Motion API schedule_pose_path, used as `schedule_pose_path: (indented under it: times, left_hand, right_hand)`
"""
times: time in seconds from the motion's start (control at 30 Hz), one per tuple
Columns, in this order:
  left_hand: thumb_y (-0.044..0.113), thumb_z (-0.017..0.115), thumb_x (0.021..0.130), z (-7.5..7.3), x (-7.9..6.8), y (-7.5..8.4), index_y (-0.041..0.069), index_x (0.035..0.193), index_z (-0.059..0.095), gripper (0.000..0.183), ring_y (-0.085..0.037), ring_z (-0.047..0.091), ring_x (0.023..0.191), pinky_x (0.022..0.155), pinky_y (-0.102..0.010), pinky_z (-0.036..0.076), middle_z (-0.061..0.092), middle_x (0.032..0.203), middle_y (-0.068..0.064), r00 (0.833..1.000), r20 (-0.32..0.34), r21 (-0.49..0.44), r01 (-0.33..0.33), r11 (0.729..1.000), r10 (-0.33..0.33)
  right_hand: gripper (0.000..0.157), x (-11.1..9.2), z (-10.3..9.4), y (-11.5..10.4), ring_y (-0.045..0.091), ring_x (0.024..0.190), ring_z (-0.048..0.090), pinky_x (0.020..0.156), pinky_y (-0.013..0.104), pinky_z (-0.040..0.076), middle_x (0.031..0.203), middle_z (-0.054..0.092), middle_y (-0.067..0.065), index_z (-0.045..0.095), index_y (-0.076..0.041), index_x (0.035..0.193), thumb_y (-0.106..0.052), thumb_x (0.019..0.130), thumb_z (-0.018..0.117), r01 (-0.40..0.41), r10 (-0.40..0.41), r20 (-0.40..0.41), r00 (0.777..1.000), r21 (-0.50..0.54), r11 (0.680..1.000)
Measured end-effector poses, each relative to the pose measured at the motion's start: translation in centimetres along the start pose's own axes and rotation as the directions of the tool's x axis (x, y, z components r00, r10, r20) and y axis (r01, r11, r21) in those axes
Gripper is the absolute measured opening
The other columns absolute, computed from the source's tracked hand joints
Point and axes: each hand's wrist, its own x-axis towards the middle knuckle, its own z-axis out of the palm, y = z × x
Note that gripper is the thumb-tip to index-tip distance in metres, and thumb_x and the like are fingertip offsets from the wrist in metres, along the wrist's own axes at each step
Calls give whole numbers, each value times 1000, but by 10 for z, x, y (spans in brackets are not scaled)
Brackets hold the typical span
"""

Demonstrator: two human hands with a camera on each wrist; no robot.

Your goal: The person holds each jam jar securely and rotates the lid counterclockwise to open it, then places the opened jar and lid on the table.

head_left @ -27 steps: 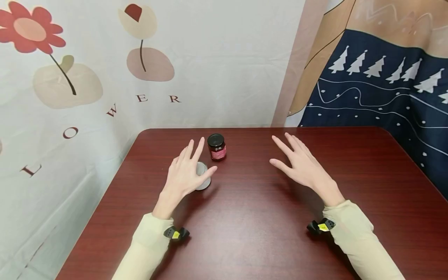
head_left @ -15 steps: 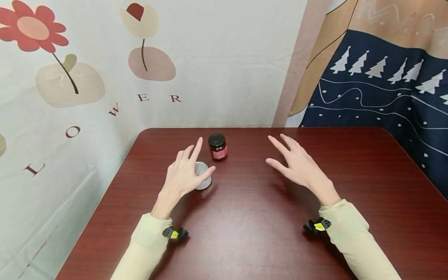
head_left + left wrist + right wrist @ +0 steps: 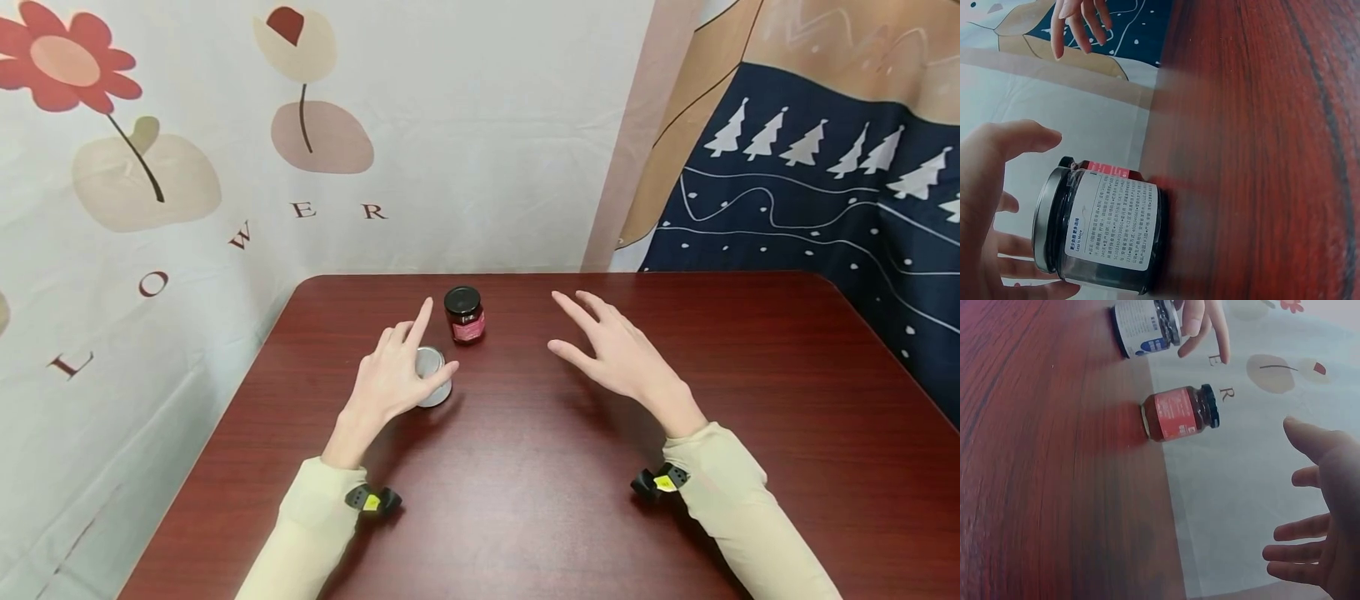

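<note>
A glass jar with a silver lid (image 3: 431,363) and a white printed label (image 3: 1113,222) stands on the table, partly hidden in the head view by my left hand (image 3: 387,375). The thumb (image 3: 1025,136) and fingers of that hand spread around the lid's level without curling round it. Just behind stands a smaller jar (image 3: 467,321) with a black lid and a pink-red label (image 3: 1177,414). Well to the right of both jars, my right hand (image 3: 626,358) hovers above the table, fingers stretched and holding nothing.
Both jars are upright on the dark red wooden table (image 3: 510,500). A white cloth with flower prints (image 3: 480,150) hangs behind its far edge, and a navy cloth with white trees (image 3: 810,192) hangs at the right. Each wrist wears a small black camera.
My right hand has moved left, nearer the jars, with its fingers still spread. The left hand has shifted only slightly, its fingers bending a little beside the silver-lidded jar. Both jars stay put.
</note>
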Motion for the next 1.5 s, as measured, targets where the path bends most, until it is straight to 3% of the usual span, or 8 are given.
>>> schedule_pose_path:
  times: [0.77, 1.2, 1.5]
  left_hand:
    - [57, 74, 80, -5, 1, -8, 30, 163, 13, 107, -28, 50, 109, 72, -54, 53, 59, 115, -12, 998, 61, -74, -13, 997, 17]
    - [51, 86, 72, -9, 1, -13, 29, 162, 18, 115, -30, 51, 114, 85, -51, 50, 62, 122, -12, 991, 107, -161, -57, 985, 75]
    - [42, 92, 68, -10, 2, -21, 22, 161, 26, 115, -30, 52, 115, 97, -46, 44, 61, 118, -9, 983, 121, -276, -102, 956, 140]
  right_hand:
    - [73, 10, 11, -21, 34, 136, 44, 102, 56, 44, 154, 38, 13, 32, -30, 159, -64, 97, 51, 37, -37, 6, 999, 10, 999]
    - [73, 17, 21, -28, 32, 133, 48, 101, 54, 46, 152, 41, 12, 33, -29, 159, -64, 97, 52, 70, -70, 9, 997, 13, 997]
    - [74, 21, 27, -33, 32, 130, 51, 99, 53, 47, 150, 43, 12, 33, -27, 158, -62, 97, 54, 82, -82, 6, 997, 11, 997]
